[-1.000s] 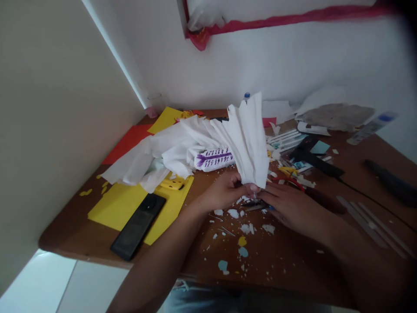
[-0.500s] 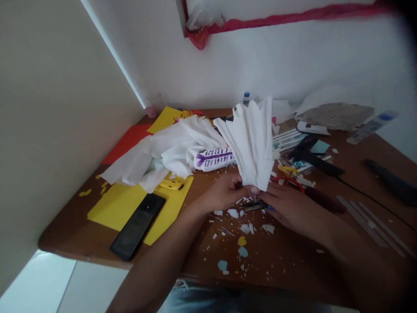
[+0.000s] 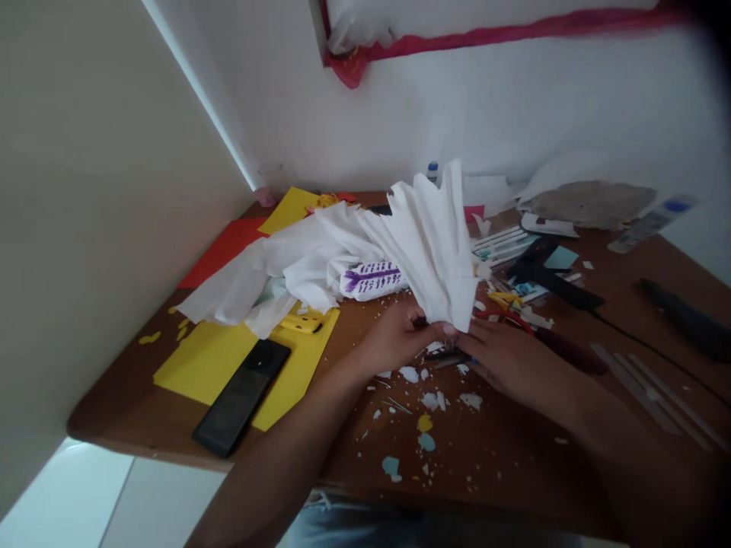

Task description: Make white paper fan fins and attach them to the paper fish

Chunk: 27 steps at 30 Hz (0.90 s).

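Note:
A pleated white sheet of thin paper or cloth fans upward from between my hands. My left hand is closed, pinching its gathered lower end with thumb and fingers. My right hand is closed on the same end from the other side; its fingertips are partly hidden behind the sheet. Just behind the fan lies a white piece with purple marks, its right end covered by the sheet. Beneath my hands are white scraps and a few thin pins.
On the left, a black phone rests on yellow sheets, with crumpled white material behind. To the right are red-handled scissors, a black glue gun with a cord, and clear sticks. A wall stands behind the table.
The fan's upper part has tilted to the left and its pleats have shifted. Both hands keep their hold at the base, almost in the same place.

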### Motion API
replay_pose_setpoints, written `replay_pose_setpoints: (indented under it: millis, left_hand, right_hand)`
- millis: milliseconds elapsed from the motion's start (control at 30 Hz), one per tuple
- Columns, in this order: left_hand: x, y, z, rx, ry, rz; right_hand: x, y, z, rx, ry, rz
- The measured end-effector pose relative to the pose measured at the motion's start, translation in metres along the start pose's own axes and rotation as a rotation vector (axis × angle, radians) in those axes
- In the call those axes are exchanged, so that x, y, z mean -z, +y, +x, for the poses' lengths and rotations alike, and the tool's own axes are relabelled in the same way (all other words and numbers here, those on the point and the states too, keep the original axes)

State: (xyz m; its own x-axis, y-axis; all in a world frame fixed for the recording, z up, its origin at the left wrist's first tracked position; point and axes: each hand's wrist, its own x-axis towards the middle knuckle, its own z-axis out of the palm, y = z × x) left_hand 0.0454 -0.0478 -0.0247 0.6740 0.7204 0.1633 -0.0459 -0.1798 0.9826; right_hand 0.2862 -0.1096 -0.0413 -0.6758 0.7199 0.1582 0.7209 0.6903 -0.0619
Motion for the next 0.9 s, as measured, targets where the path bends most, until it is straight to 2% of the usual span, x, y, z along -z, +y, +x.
replay_pose_setpoints:
  millis: [400,567,900]
  left_hand:
    - [0.000,-0.007,-0.002,0.014,-0.073,-0.041]
    - [-0.001,-0.004,-0.003,0.030,-0.080,-0.035]
    - [-0.001,0.006,-0.004,0.015,-0.068,-0.032]
  right_hand:
    - [0.008,-0.009,0.004,0.002,-0.038,-0.008]
    - [0.010,-0.012,0.008,-0.051,-0.069,-0.001]
    - [0.008,-0.018,0.018,-0.108,-0.035,-0.028]
